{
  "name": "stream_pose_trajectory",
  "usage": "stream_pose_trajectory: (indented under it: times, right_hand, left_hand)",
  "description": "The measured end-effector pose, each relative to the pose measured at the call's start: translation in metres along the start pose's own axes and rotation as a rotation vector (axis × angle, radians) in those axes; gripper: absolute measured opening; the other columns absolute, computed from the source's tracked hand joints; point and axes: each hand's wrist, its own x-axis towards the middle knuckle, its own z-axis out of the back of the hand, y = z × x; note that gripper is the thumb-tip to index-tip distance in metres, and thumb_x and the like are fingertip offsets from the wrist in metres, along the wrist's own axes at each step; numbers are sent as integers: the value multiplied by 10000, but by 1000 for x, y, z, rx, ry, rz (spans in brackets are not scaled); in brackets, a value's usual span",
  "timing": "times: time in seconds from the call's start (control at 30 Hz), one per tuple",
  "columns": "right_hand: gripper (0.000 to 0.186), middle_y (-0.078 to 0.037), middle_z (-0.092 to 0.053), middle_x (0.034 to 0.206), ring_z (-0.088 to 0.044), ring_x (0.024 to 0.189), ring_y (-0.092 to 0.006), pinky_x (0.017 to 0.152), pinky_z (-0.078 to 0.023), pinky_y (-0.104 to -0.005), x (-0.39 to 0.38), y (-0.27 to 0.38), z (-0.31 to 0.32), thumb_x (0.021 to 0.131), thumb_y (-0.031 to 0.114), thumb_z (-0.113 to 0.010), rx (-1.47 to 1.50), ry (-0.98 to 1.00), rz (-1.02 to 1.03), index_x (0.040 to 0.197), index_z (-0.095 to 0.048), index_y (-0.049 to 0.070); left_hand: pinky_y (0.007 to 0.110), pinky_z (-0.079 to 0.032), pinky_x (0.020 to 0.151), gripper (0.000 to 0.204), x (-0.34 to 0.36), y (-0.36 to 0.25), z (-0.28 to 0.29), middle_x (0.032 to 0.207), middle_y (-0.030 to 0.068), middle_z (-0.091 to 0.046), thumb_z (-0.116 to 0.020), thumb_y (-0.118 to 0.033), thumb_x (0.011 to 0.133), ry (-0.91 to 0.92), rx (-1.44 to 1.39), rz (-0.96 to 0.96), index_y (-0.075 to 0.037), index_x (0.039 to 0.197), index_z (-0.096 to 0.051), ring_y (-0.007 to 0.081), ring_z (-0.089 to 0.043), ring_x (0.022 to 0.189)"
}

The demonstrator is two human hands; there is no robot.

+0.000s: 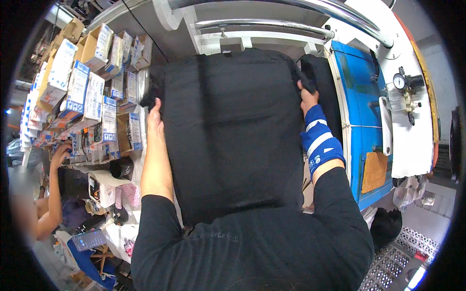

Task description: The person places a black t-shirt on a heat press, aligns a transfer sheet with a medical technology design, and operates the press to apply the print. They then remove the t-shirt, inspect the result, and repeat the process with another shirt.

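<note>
A black T-shirt (238, 131) lies spread over a broad flat board in front of me, with a few soft creases across it. At its left edge, my left hand (155, 116) is closed on a dark bunched part that looks like a sleeve; the thumb shows and the other fingers are mostly hidden. On the opposite edge, my right hand (308, 99) grips a similar dark fold, thumb on top. A blue and white band (321, 138) wraps my right forearm. What lies under the cloth is hidden.
A white machine frame with a chrome bar (264, 22) spans the far side. To the right stand a blue panel (361, 97) and a pressure gauge (398, 81). Stacked cartons (92, 92) fill the left, where another person's arm (56, 189) reaches in. Lower left is a phone (88, 239).
</note>
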Motion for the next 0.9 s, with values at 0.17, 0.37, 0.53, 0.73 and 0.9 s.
stream_pose_trajectory:
  times: [0.17,0.37,0.53,0.73,0.9]
  right_hand:
    - [547,-238,-642,1217,-598,1188,-417,1033,-477,-475,-25,26,-21,834,197,-783,-747,-227,571,1310,-576,24]
    - [465,-157,-564,1469,-571,1292,-274,1096,-447,-386,61,9,-50,1063,295,-568,247,334,157,1402,-536,-22]
    - [459,-125,-690,1254,-662,1111,-274,1001,-503,-398,30,50,-68,1061,331,-573,274,732,-233,1334,-591,-37]
    - [375,-248,-683,885,-703,888,-363,818,-534,-451,43,60,-61,995,397,-645,-564,109,624,1046,-654,25]
    - [495,-266,-705,1049,-677,1043,-456,893,-533,-511,41,64,-72,945,490,-665,-688,-63,520,1106,-679,23]
  left_hand:
    - [351,-538,922,452,32,13,33,1167,166,-728,-765,-220,930,-468,1103,-439,31,1286,-644,242,-687,1080]
    - [395,-466,1049,558,31,-22,-78,1375,137,-629,-657,-415,1006,68,267,-350,-5,1377,-583,269,-586,1256]
    - [384,-442,1056,551,21,-66,-62,1327,122,-654,-681,-460,986,-83,519,119,-43,1341,-620,253,-596,1219]
    - [355,-510,810,401,23,-82,-73,887,101,-735,-657,-387,1007,-342,1369,-994,6,1029,-731,212,-665,848]
    - [396,-515,947,451,6,-66,-92,1135,197,-742,-733,-325,940,-456,1470,-923,-9,1259,-690,310,-703,1070]
